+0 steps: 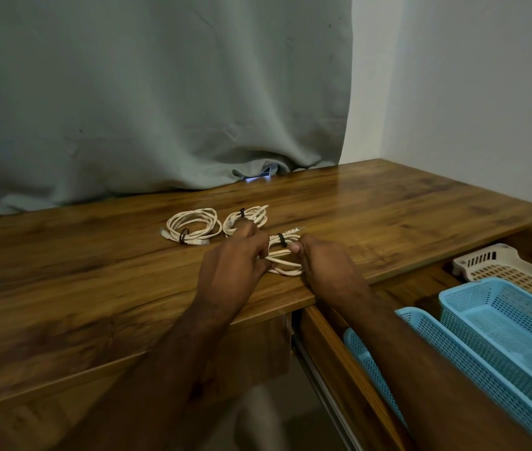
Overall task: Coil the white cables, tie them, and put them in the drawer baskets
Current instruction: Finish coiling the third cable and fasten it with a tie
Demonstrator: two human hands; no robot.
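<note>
Three white coiled cables lie on the wooden desk (95, 271). The left coil (193, 224) and the middle coil (247, 218) each carry a black tie and rest untouched. My left hand (232, 265) and my right hand (326, 265) both grip the third coil (282, 255) near the desk's front edge; a black tie (281, 239) wraps its far side. To the right, the open drawer (326, 340) holds two blue baskets (502, 323) (420, 349) and a cream basket (515, 271).
A grey-green curtain (160, 92) hangs down onto the back of the desk. A white wall (469, 92) bounds the right side. The drawer juts out at the lower right, beside my right forearm.
</note>
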